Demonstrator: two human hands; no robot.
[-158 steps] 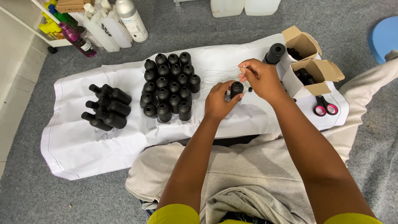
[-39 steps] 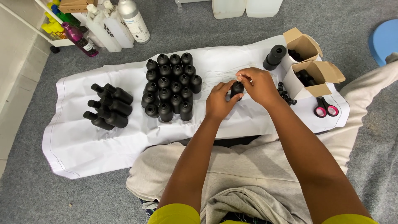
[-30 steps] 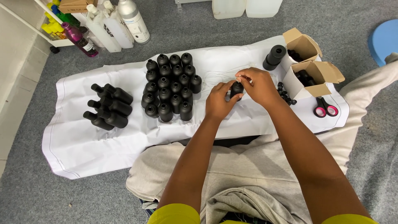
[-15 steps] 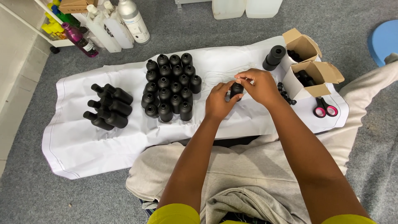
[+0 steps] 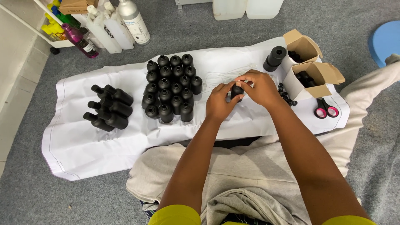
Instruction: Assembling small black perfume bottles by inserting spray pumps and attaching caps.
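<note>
Bottle (image 5: 237,91) sits pinched between both hands above the white sheet (image 5: 83,146): left hand (image 5: 219,102) grips its body, right hand (image 5: 259,86) closes over its top. A slip could drop it into the upright bottles (image 5: 171,89) beyond, toppling them like skittles; loose caps (image 5: 286,95) might scatter.

A grey carpeted floor (image 5: 200,37) carries a white sheet (image 5: 83,141). On the sheet stand upright black bottles (image 5: 171,89), with more stacked lying down (image 5: 109,107) to their left; at its right end sit two open boxes (image 5: 310,75), small caps (image 5: 285,93) and pink scissors (image 5: 326,109).
</note>
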